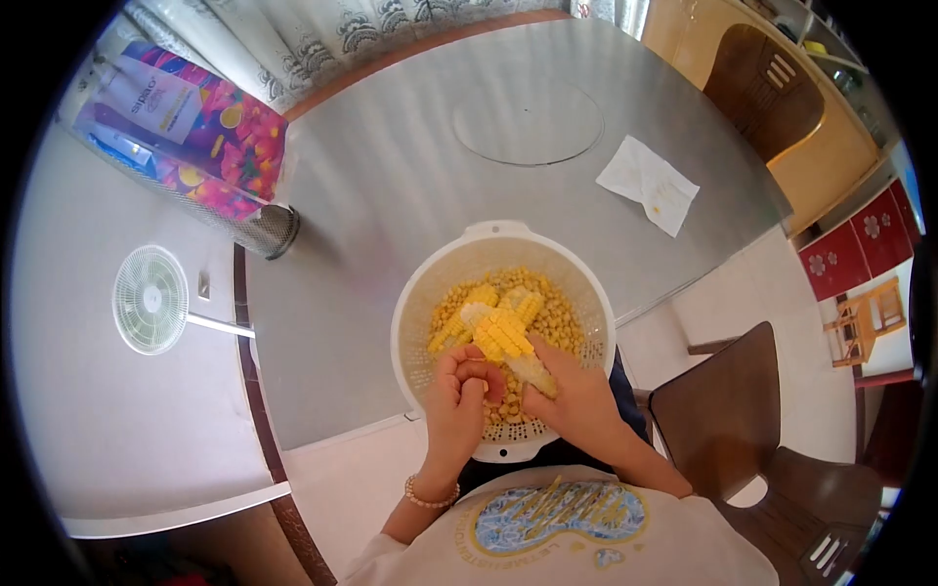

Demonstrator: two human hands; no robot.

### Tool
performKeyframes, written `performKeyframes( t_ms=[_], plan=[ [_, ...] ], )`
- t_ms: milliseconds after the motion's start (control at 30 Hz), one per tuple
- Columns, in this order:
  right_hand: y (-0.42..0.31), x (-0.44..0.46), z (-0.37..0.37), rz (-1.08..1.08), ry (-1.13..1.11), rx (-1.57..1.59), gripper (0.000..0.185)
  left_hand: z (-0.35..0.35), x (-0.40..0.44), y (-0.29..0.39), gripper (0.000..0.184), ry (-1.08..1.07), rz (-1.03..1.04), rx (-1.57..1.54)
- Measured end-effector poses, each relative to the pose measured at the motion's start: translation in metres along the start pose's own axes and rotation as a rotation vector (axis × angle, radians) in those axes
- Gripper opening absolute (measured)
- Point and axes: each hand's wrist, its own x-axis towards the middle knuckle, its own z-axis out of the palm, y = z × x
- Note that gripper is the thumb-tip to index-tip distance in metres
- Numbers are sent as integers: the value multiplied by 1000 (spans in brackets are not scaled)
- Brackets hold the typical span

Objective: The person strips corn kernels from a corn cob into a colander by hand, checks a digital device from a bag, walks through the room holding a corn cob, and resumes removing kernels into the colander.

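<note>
A partly stripped corn cob (503, 335) is gripped in my right hand (572, 396), its upper part yellow with kernels and its lower end bare and pale. Beside the cob, my left hand (459, 396) has its fingers curled inward with the thumb against them; whatever they pinch is too small to make out. Both hands are over a white perforated colander (405, 337). Loose corn kernels (559, 322) fill its bottom, and more cob pieces (528, 301) lie on top of them, partly hidden by the held cob.
A grey table (342, 293) extends beyond the colander, with a crumpled white tissue (647, 184) on its right part. At the left stand a colourful printed bag (195, 122) and a mesh holder (269, 232). A white fan (149, 299) is farther left. Brown chairs (723, 410) stand to my right.
</note>
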Motion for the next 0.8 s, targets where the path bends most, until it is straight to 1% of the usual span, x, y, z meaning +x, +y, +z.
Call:
performKeyframes(
  t_ms=[33, 100, 200, 333, 400, 433, 500, 533, 600, 633, 667, 700, 733, 767, 800],
  plan=[
    [0, 1, -1, 4, 7, -4, 58, 5, 1, 1, 35, -9, 1, 1],
    [-3, 4, 0, -41, -44, -83, 60, 16, 0, 5, 38, 27, 175, -121],
    [-7, 4, -1, -17, -49, -82, 62, 17, -1, 11, 41, -17, 206, -73],
    [-3, 3, 3, -50, -3, -87, 63, 19, 0, 11, 45, -21, 172, -49],
    [-4, 5, 1, -93, -37, -69, 58, 18, 3, 4, 46, 54, 133, -72],
    [-5, 6, -1, -80, -21, -78, 58, 17, 4, 5, 46, 31, 131, -70],
    [-6, 9, -8, -191, 87, 22, 48, 13, 7, 9, 44, 134, -6, -116],
    [-1, 9, -14, -160, 115, 9, 48, 11, 10, 10, 44, 93, -18, -104],
    [14, -2, -33, -200, 402, 16, 34, 5, 15, 7, 42, 204, -76, -176],
    [16, -19, -48, 13, 477, 65, 26, 3, 16, 7, 40, 215, -43, -111],
    [37, -31, -55, 2, 629, -6, 20, 0, 18, 8, 39, 222, -11, -48],
    [46, -51, -66, 150, 695, 30, 14, -4, 22, 6, 39, 216, 23, 13],
    [64, -75, -74, 240, 717, -37, 10, -8, 25, 3, 40, 212, 63, 73],
    [73, -104, -78, 512, 671, 5, 10, -9, 28, 2, 40, 152, 47, 84],
    [88, -136, -76, 551, 627, -85, 11, -11, 31, 2, 41, 210, 60, 155]
  ],
)
